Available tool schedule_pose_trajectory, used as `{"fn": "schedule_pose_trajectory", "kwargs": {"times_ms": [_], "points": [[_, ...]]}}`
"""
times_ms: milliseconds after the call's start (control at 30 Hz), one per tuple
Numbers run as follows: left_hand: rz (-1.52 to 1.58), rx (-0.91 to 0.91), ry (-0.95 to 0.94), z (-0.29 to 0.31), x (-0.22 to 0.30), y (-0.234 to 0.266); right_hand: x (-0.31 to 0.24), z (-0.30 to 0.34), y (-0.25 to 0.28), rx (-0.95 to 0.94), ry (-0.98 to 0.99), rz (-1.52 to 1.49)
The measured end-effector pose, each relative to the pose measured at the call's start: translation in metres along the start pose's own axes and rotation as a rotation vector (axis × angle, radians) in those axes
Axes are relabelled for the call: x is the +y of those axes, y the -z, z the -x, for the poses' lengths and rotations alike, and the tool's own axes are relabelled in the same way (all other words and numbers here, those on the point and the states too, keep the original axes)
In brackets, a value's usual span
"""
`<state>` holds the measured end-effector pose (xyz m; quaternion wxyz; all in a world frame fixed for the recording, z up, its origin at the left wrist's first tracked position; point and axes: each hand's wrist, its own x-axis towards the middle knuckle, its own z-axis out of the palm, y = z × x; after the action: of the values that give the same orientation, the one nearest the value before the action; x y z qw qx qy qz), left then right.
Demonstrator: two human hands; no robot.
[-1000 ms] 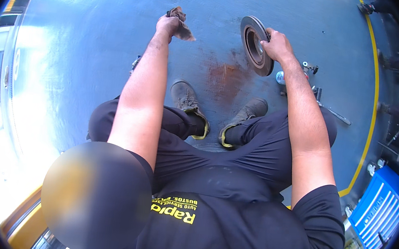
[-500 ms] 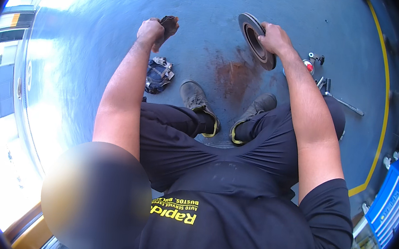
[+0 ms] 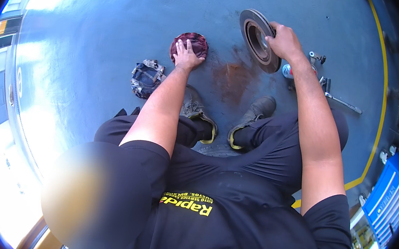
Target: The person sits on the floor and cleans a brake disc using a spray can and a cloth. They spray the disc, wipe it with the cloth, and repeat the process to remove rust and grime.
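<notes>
My left hand lies flat with spread fingers on a round dark red cloth, which rests on the blue floor. Just left of that arm sits a bunched blue and white rag. Farther right, my right hand grips the edge of a brake disc, fingers over the rim. The disc is tilted up on edge, its open centre facing left, and appears held off the floor. A reddish-brown dust patch spreads over the floor between the cloth and the disc.
Behind my right forearm stands a partly hidden can. Near it are a small metal tool and a long-handled ratchet wrench. My shoes flank the dust patch. A yellow floor line and blue tool cabinet are at right.
My left hand has moved right and down from holding a crumpled brownish cloth in the air to pressing flat on the dark red cloth. The disc has shifted slightly right in my right hand.
</notes>
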<state>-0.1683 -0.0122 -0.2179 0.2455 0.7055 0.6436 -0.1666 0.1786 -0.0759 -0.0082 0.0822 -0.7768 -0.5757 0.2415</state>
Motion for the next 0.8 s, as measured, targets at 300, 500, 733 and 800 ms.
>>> {"fn": "schedule_pose_trajectory", "kwargs": {"times_ms": [300, 500, 733, 800], "points": [[0.045, 0.191, 0.006, -0.026, 0.016, -0.047, -0.002, -0.012, -0.001, 0.004, 0.054, 0.007], [0.101, 0.414, -0.204, -0.005, 0.037, -0.094, 0.008, -0.017, -0.007, 0.051, 0.083, 0.014], [0.206, 0.3, -0.435, 0.069, 0.102, -0.143, 0.023, -0.022, -0.005, 0.04, 0.03, 0.044], [0.312, 0.26, -0.415, 0.083, 0.115, -0.156, 0.026, -0.021, -0.003, 0.047, 0.037, 0.058]]}}
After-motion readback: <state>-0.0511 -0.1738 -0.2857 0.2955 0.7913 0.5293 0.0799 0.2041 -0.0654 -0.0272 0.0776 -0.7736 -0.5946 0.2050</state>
